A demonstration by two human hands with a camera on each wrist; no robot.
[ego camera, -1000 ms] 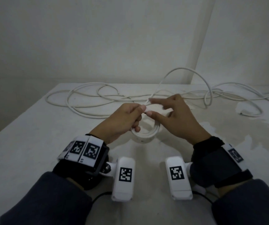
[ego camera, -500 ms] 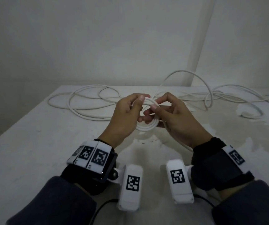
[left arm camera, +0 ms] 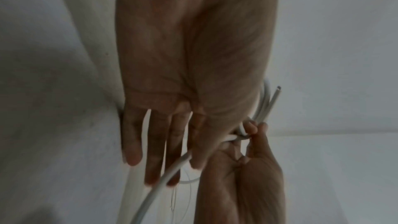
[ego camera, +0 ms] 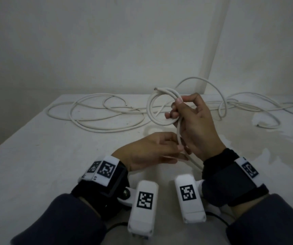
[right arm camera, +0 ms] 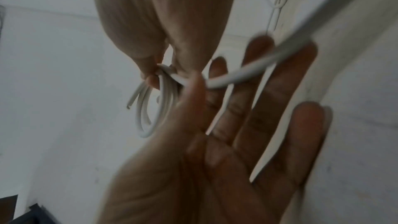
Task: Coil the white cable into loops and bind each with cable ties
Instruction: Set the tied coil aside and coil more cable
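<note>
My right hand [ego camera: 176,103] holds a small coil of white cable [ego camera: 150,110] upright above the table, thumb and fingers pinching its right side. The right wrist view shows the same pinch on the coil [right arm camera: 144,118], with the cut end sticking out. From the pinch a strand [ego camera: 178,135] runs down toward me. My left hand [ego camera: 181,149] sits lower and nearer, fingers straight. The strand [left arm camera: 170,169] passes between those fingers [left arm camera: 150,142] without being gripped.
The rest of the white cable [ego camera: 92,119] sprawls in wide loops across the far part of the table [ego camera: 36,156], with a tall arch [ego camera: 204,80] and more loops [ego camera: 266,110] at the right. A wall stands close behind. The table's left edge runs diagonally.
Both hands held the coil together before. My right hand has now lifted it alone. My left hand has let go and dropped back toward me along the trailing strand.
</note>
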